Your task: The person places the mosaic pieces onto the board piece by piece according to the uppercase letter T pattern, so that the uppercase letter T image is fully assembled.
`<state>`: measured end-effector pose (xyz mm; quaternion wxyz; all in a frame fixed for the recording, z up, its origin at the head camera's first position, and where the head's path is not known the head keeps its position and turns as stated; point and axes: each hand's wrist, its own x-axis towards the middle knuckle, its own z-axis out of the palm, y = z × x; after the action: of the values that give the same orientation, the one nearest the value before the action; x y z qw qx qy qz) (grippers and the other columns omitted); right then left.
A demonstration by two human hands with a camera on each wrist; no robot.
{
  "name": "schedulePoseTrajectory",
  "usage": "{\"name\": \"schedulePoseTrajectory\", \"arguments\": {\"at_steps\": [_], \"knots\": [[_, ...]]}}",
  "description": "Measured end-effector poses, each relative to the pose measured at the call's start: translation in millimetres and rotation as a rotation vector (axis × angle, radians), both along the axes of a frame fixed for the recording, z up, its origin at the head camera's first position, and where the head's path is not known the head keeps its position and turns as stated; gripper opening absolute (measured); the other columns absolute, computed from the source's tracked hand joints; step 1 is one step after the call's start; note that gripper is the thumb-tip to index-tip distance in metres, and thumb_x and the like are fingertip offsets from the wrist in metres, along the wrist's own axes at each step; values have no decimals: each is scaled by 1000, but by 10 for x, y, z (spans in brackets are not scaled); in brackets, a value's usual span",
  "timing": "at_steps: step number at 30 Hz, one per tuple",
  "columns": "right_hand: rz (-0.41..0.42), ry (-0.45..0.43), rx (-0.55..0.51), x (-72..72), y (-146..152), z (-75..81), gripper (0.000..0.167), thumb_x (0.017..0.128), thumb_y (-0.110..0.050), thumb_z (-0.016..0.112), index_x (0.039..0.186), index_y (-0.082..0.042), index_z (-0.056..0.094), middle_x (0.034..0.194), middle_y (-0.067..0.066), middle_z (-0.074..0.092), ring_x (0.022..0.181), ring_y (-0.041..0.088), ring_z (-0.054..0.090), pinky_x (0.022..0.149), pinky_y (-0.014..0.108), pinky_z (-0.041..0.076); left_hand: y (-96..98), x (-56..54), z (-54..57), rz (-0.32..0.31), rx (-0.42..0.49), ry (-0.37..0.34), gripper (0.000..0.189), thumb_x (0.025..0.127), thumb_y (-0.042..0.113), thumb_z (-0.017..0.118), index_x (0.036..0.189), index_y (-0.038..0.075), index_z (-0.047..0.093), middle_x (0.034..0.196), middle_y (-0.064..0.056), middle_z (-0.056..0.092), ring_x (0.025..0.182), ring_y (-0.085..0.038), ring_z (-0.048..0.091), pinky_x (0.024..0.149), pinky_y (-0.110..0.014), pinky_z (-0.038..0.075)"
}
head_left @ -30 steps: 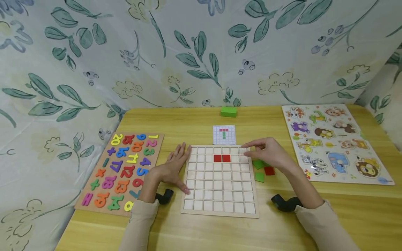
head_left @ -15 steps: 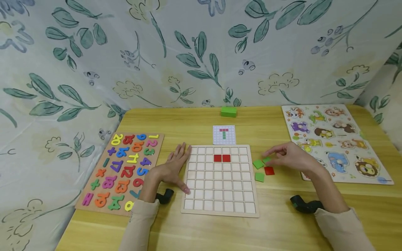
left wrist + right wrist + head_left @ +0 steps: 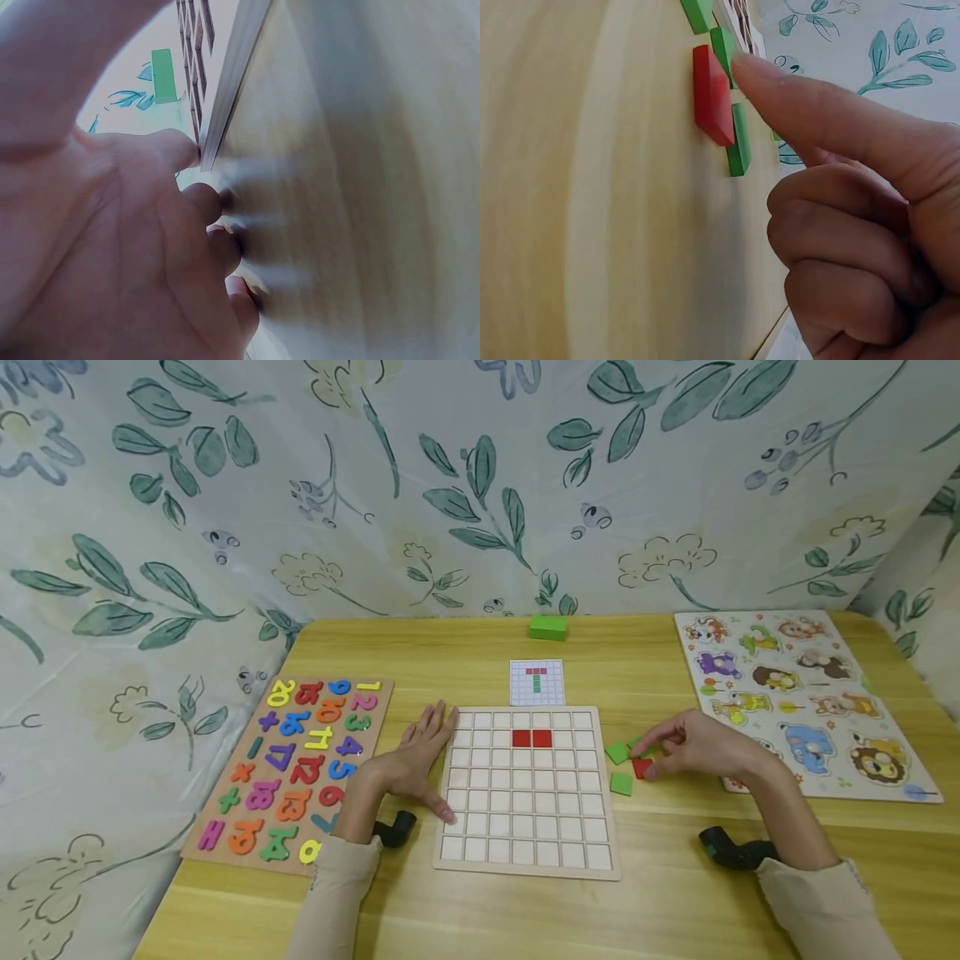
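Red tile (image 3: 642, 767), loose: lay on the wooden table (image 3: 525, 918), just beside the right edge of the grid board. Right hand (image 3: 693, 746): thumb and forefinger drawn nearly together at the tile's edges, the other fingers curled in; whether the tile was firmly pinched could not be told.

Green tiles (image 3: 621, 784), three, loose: grouped close round the red one, between board and hand; one partly hidden behind the fingers.

Grid board (image 3: 522, 826), pale wood, seven columns by seven rows: lay flat at the table's middle. Two red squares (image 3: 532, 738) sat side by side in its second row from the far edge, fourth and fifth columns from the left.

Left hand (image 3: 408, 768): fingers spread, nothing gripped; rested along the board's left edge, thumb over the rim near a lower corner.

Pattern card (image 3: 537, 697), white, gridded: just beyond the board; bore a T, red bar over green stem.

Green block (image 3: 548, 627): near the table's far edge.

Number board (image 3: 227, 860), coloured numerals and signs: to the left.

Animal board (image 3: 832, 785), white, assorted animal pieces: to the right, partly behind the right hand.
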<state>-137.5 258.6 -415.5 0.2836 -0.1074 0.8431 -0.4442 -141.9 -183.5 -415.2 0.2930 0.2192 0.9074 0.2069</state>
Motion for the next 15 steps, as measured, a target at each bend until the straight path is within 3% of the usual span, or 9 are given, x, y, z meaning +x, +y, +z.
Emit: {"name": "schedulePoseTrajectory", "arguments": {"at_steps": [8, 15], "knots": [[-15, -12, 71, 15, -49, 38, 35, 77, -7, 87, 111, -2, 79, 65, -4, 40, 58, 9, 35, 52, 22, 27, 1, 0, 1, -1, 6, 0, 152, 66, 43, 97, 166, 13, -14, 170, -15, -28, 158, -34, -26, 131, -57, -8], [-44, 28, 107, 16, -85, 40, 37, 78, -11, 88, 113, -2, 78, 65, -3, 41, 58, 9, 34, 52, 23, 28, 0, 2, 2, -2, 15, 1, 152, 66, 42, 97, 166, 12, -13, 170, -16, -28, 158, -35, -26, 131, -58, -8]]}}
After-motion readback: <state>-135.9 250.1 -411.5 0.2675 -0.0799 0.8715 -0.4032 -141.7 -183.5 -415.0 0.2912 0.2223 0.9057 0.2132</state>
